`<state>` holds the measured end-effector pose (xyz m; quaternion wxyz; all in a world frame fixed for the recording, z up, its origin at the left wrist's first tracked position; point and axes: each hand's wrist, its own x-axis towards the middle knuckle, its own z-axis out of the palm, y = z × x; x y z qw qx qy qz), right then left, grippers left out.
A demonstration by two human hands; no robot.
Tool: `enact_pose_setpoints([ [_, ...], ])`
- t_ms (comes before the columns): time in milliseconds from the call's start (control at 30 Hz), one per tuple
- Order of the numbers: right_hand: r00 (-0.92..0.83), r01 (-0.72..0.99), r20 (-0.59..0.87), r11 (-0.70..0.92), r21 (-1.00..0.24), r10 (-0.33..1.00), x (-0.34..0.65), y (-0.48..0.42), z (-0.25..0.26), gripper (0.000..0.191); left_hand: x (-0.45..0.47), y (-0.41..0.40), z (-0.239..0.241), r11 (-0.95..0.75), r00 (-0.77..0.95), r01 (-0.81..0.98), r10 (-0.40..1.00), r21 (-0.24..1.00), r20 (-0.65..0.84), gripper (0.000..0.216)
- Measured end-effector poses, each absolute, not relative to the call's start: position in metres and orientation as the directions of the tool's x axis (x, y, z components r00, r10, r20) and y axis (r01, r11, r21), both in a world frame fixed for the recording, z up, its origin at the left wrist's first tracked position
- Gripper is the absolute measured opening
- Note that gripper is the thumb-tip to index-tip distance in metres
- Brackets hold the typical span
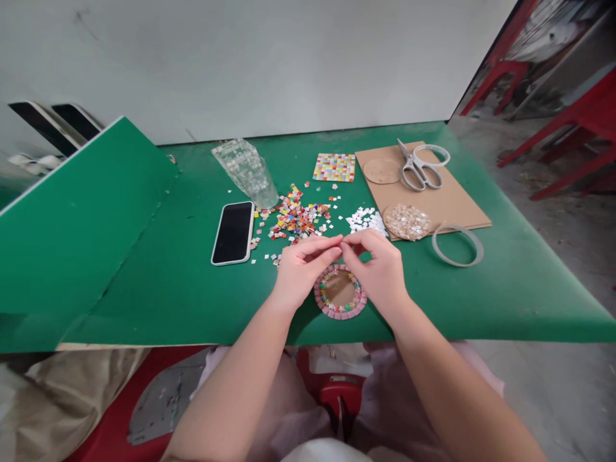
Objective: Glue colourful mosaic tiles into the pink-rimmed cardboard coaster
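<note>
My left hand [305, 266] and my right hand [378, 263] meet fingertip to fingertip, both pinched closed. Whatever lies between the fingertips is too small to make out. Just below them, on the table, rests a round cardboard disc [340, 289] edged with pink tiles and an inner ring of small coloured pieces; its far edge is partly covered by my fingers. Beyond my left hand spreads a loose pile of coloured mosaic tiles [296, 215]. White tiles [364, 219] lie in a heap behind my right hand.
On the green table [183, 308] are a phone [233, 233], a clear bag of tiles [248, 170] and a multicoloured tile sheet [333, 167]. At right, a cardboard sheet [447, 192] bears scissors [419, 168] and a tile-covered disc [408, 222]. A tape ring [457, 246] lies nearby.
</note>
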<state>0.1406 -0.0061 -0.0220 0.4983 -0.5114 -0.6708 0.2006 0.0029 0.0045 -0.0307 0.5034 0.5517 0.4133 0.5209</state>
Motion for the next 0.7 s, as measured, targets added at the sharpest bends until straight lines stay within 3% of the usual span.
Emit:
enact_pose_setpoints([
  [300,0.030,0.464,0.490,0.422,-0.779,0.871,0.1419,-0.0085,-0.0190,0.012,0.0018,0.0081,-0.0315,0.051,0.127,-0.261,0.992,0.964,-0.018,0.019],
  [467,0.012,0.459,0.568,0.501,-0.734,0.823,0.1412,-0.0103,-0.0192,0.015,0.0005,0.0087,-0.0326,0.053,0.111,-0.320,0.994,0.946,-0.018,0.020],
  [700,-0.013,0.433,0.565,0.514,-0.741,0.825,0.1433,-0.0113,-0.0153,0.012,-0.0001,0.0078,-0.0304,0.038,0.135,-0.348,0.991,0.937,0.010,0.012],
])
